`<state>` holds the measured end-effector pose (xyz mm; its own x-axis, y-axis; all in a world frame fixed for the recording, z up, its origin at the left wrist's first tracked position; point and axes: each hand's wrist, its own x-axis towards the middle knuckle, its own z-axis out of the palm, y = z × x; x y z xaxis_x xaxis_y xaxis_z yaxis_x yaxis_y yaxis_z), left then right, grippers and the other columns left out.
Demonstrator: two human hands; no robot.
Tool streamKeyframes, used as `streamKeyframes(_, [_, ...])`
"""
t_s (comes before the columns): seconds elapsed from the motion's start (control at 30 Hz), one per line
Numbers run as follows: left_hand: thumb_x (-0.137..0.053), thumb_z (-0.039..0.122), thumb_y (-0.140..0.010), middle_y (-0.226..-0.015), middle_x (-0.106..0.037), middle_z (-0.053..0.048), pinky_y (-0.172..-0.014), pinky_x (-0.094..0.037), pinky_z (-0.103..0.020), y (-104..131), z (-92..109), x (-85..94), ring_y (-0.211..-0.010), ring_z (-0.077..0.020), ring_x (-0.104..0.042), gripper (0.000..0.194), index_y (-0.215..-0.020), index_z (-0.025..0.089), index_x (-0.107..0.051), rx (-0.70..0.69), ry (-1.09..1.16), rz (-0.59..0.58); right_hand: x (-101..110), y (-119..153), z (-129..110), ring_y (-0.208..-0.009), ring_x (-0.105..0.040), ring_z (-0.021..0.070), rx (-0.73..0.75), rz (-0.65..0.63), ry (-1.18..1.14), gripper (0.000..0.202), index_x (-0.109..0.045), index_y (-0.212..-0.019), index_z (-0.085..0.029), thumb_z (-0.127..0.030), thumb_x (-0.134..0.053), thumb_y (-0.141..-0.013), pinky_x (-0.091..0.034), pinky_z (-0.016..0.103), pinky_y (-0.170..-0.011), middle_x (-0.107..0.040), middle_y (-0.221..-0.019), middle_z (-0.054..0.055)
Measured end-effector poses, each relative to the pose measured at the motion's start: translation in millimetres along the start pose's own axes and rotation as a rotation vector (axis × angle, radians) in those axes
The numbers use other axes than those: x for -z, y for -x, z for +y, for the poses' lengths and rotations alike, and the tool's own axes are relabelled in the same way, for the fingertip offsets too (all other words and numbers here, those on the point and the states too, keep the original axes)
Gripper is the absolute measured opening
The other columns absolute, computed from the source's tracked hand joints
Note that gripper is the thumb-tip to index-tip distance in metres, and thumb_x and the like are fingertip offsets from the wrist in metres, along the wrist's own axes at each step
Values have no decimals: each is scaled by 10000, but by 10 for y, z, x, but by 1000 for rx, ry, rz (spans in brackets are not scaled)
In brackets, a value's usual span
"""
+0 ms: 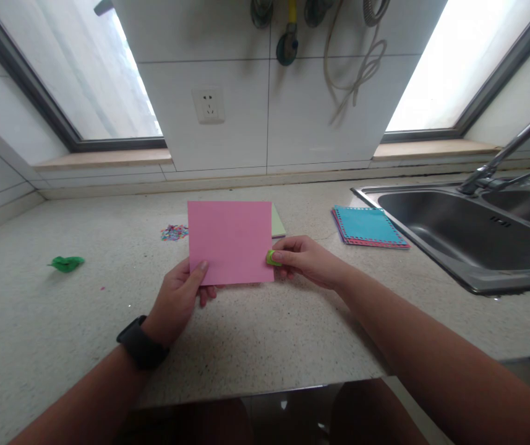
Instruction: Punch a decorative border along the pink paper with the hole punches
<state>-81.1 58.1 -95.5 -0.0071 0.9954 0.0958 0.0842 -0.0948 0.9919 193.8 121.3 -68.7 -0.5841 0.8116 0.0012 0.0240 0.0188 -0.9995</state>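
Observation:
A plain pink sheet of paper (230,241) is held up above the counter. My left hand (179,296) grips its lower left part, thumb in front and fingers behind. At the sheet's right edge, my right hand (304,259) pinches a small lime-green tool (272,258), which sits over the paper's edge. Behind the pink sheet lies pale green paper (278,224), mostly hidden. A pile of tiny coloured paper bits (174,232) is just left of the sheet.
On the counter (246,352), a stack of sheets with punched edges, blue on top (369,225), lies beside the steel sink (431,235) at right. A crumpled green item (67,264) is at left. The tiled wall stands behind.

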Motion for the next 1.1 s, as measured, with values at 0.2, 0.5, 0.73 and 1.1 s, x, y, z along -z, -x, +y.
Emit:
streamKeyframes(0.2, [-567, 476, -948, -570, -625, 13, -433, -398, -202, -7, -12, 5, -457, -98, -498, 320, -874, 166, -586, 2, 20, 23, -81, -10, 13, -552, -567, 82, -12, -28, -30, 275, -654, -850, -144, -413, -706, -867, -432, 188, -491, -610, -646, -6])
streamKeyframes(0.5, [-571, 480, -945, -577, -611, 21, -412, -394, -197, -27, -44, 9, -453, -102, -509, 311, -937, 170, -590, 18, 60, 53, -191, -19, 4, -434, -487, 61, -103, -25, -79, 330, -589, -803, -160, -466, -627, -918, -366, 180, -415, -561, -560, -28])
streamKeyframes(0.73, [-575, 485, -934, -552, -613, 14, -411, -390, -191, -29, -4, -4, -429, -95, -494, 321, -900, 166, -589, 11, 56, 63, -209, -47, 65, -432, -457, 64, -124, -28, -110, 346, -572, -777, -166, -476, -625, -920, -330, 190, -415, -552, -548, -29])
streamKeyframes(1.1, [-586, 471, -933, -587, -627, 5, -412, -386, -194, -32, -22, 5, -447, -98, -507, 301, -919, 170, -595, 11, 79, 56, -228, -62, 60, -452, -484, 72, -166, -16, -178, 320, -606, -793, -158, -456, -654, -899, -327, 189, -397, -557, -555, -20])
